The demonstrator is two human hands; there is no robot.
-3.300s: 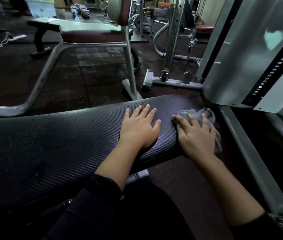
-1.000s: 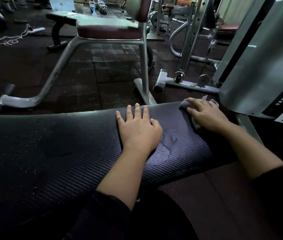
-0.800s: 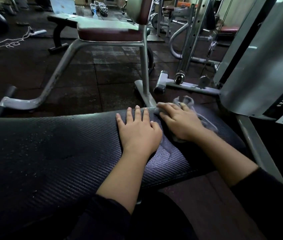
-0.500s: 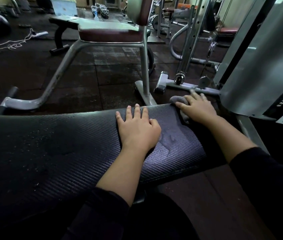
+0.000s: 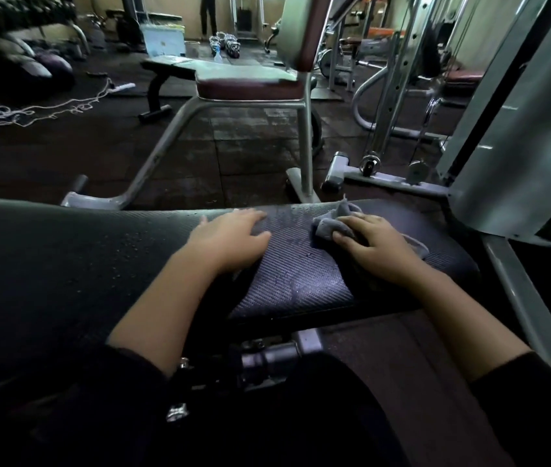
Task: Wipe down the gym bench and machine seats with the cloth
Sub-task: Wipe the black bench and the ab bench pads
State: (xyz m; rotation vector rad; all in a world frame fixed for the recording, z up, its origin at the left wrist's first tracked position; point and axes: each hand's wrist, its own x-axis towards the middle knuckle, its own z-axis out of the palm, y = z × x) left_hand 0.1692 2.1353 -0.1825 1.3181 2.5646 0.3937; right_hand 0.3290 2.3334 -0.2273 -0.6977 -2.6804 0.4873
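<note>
While the left hand (image 5: 230, 242) stays flat on the bench (image 5: 65, 264), fingers relaxed and gripping nothing, the right hand (image 5: 373, 251) has slid back toward it from the bench's far right edge, where it was 0.5 s ago. It presses the bunched grey cloth (image 5: 331, 224) against the pad, fingers curled over it. Wet streaks show between the 2 hands; droplets left of the left hand suggest that stretch remains unwiped.

A person is leaning over a dark bench (image 5: 98, 264), the left hand (image 5: 230, 241) lying flat on the pad while the right hand (image 5: 375, 251) is pressing a grey cloth (image 5: 328, 227) onto its wet end. A maroon seat (image 5: 247, 84) is standing beyond.
</note>
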